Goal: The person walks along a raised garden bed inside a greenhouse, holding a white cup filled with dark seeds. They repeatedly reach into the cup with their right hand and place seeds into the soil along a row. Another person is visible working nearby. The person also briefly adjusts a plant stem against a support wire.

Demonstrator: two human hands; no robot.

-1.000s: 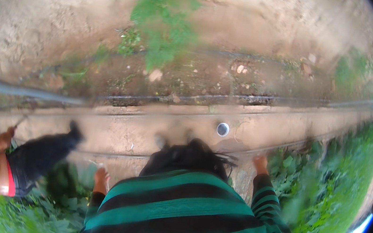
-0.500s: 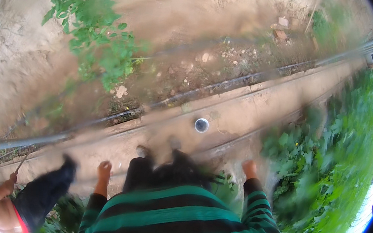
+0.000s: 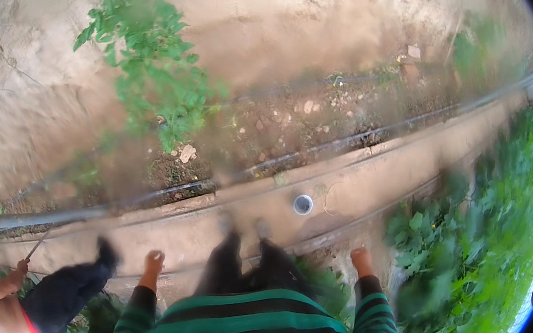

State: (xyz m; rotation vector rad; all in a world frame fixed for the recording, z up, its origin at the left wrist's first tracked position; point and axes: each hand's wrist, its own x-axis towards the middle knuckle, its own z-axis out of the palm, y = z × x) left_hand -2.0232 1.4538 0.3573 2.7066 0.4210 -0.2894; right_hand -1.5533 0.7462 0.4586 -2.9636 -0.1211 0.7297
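Just ahead, small round cup (image 3: 303, 204), contents unclear.

- Small round cup (image 3: 303, 204): pale rim, dark inside, standing upright with its mouth up on the bare brown strip of ground (image 3: 373, 181) between two long dark pipes.
- It sits ahead of both empty hands, nearer the right hand (image 3: 361, 260) than the left hand (image 3: 152, 263), touching neither.
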